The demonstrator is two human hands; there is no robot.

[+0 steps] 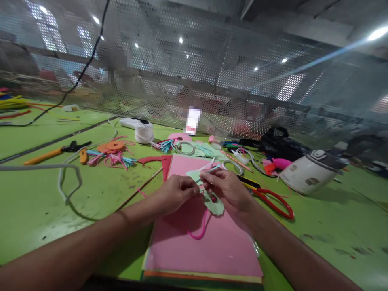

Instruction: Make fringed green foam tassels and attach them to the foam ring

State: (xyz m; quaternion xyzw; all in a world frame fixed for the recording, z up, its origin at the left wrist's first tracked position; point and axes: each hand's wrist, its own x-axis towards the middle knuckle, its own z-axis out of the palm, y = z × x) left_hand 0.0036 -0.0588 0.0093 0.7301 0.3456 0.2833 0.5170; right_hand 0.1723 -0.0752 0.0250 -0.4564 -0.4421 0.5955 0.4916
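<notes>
Above a stack of coloured paper sheets (230, 250), pink on top, both hands meet at a light green paper cutout (216, 207). My left hand (180, 192) pinches at the cutout's left side; what lies between its fingertips is too small to make out. My right hand (228, 186) has its thumb and fingers closed on the green paper from the right. A small dark red round spot (214, 199) shows on the cutout, by the right palm. From beneath it a bright pink cord (198, 236) curves down onto the pink sheet.
Red-handled scissors (280, 206) lie right of the stack, near a white-and-grey container (309, 171). A white thread spool (144, 133), tassels (117, 159) and an orange-handled tool (45, 156) lie on the left. A grey cable (62, 190) loops across the green table (27, 214).
</notes>
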